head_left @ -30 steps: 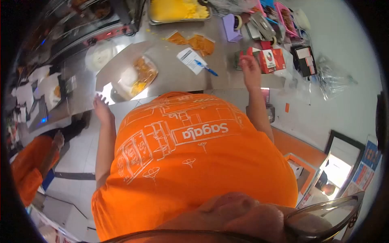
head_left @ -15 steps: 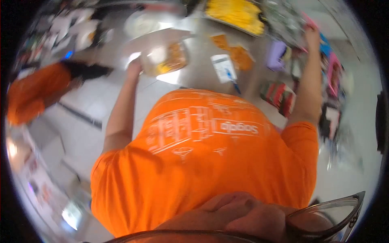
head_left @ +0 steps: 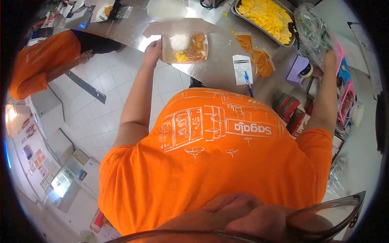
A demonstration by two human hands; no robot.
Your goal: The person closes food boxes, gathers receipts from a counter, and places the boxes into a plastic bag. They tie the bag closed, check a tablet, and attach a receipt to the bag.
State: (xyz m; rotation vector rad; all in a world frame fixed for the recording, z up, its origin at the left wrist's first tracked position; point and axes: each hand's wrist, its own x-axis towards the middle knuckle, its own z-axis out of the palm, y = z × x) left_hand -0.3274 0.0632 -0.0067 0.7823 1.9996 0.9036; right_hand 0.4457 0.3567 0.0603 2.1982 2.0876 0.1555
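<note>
An open-lidded paper takeaway box (head_left: 205, 54) sits near the steel counter's front edge. Inside are a white mound of rice (head_left: 180, 41), some scrambled egg (head_left: 181, 56) and browned fried pieces (head_left: 197, 47). My left hand (head_left: 152, 51) grips the box at its left side, fingers bent against the wall. Over to the right, my right hand (head_left: 330, 60) reaches down beside a purple tape dispenser (head_left: 297, 69) with a tape roll in it. Its fingers are mostly hidden by the hand and wrist; one bit of finger shows right by the roll.
A metal tray (head_left: 265, 35) of scrambled egg stands at the back, beside a clear plastic bag (head_left: 312, 28). Sauce bags (head_left: 262, 64), a printed slip (head_left: 242, 68) and a blue pen (head_left: 248, 84) lie mid-counter. Another person in orange (head_left: 46, 56) stands at left.
My right hand has come back from the pink-edged things at the far right to beside the tape dispenser. My left hand still holds the box. The view has steadied and shifted.
</note>
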